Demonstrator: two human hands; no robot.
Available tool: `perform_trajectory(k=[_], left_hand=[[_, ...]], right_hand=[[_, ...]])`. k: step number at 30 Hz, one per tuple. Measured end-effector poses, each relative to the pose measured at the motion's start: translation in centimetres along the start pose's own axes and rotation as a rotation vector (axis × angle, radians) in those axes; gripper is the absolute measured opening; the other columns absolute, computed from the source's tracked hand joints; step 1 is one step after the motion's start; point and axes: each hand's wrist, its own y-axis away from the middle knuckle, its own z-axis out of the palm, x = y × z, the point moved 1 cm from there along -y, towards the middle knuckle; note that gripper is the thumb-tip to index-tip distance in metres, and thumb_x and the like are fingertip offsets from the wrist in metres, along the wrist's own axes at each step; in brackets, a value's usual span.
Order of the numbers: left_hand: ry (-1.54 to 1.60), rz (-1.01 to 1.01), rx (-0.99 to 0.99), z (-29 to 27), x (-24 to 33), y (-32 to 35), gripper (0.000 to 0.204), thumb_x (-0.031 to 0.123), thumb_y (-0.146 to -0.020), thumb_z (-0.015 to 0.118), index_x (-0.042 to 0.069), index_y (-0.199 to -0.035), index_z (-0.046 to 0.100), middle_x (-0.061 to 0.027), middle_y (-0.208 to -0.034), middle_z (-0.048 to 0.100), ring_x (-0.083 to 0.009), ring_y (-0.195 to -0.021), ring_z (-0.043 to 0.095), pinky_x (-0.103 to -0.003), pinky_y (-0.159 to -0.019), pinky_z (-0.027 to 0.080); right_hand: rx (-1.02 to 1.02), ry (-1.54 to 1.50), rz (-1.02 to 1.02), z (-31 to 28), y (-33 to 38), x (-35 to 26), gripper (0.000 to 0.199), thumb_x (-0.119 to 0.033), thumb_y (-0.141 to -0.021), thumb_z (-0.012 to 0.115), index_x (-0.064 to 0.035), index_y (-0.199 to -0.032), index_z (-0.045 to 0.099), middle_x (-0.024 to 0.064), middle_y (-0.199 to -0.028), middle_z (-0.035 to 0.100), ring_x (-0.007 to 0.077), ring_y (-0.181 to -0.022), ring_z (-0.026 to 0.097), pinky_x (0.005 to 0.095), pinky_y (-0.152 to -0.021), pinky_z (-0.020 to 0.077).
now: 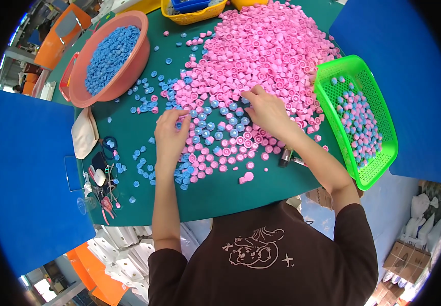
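Observation:
My left hand [171,136] is over the left side of the small parts, fingers curled and tips together. Pink and blue bits show at its fingertips, but what it grips is partly hidden. My right hand [269,113] reaches to the lower edge of the pink heap, index finger and thumb bent around a small part too hidden to name. Between the hands lie blue round caps [210,126], several set on pink pieces. Below them, pink cup-shaped pieces [226,151] lie spread in loose rows. Behind rises a big heap of pink pieces [266,51]. Loose blue caps [182,173] lie beside my left wrist.
A salmon basin [141,56] of blue caps stands far left. At the right, a green basket [389,137] holds joined pink-and-blue pieces. Yellow baskets [192,18] stand at the back. Pliers [107,206], a pouch [84,133] and cords lie left; a small dark cylinder [285,157] lies under my right forearm.

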Motion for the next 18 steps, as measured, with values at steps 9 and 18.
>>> perform_trajectory(k=[9, 18], left_hand=[[-0.049, 0.146, -0.245, 3.5, 0.0, -1.9, 0.021, 0.011, -0.079, 0.071, 0.002, -0.096, 0.064, -0.0109, -0.091, 0.063, -0.0290, -0.088, 0.061, -0.039, -0.080, 0.048], [-0.059, 0.279, -0.531, 5.8, 0.5, -3.3, 0.044, 0.016, -0.076, 0.075, 0.007, -0.114, 0.056, -0.0120, -0.106, 0.059, -0.0314, -0.098, 0.060, -0.041, -0.082, 0.049]], right_hand=[[-0.117, 0.055, -0.083, 0.4, -0.1, -0.3, 0.032, -0.011, -0.075, 0.071, -0.0109, -0.105, 0.063, 0.0093, -0.096, 0.058, 0.0290, -0.084, 0.065, 0.0419, -0.071, 0.0523], [-0.190, 0.120, -0.131, 1.0, -0.4, -0.8, 0.044, -0.009, -0.073, 0.072, -0.0113, -0.116, 0.061, 0.0090, -0.099, 0.058, 0.0289, -0.086, 0.065, 0.0418, -0.069, 0.0536]])
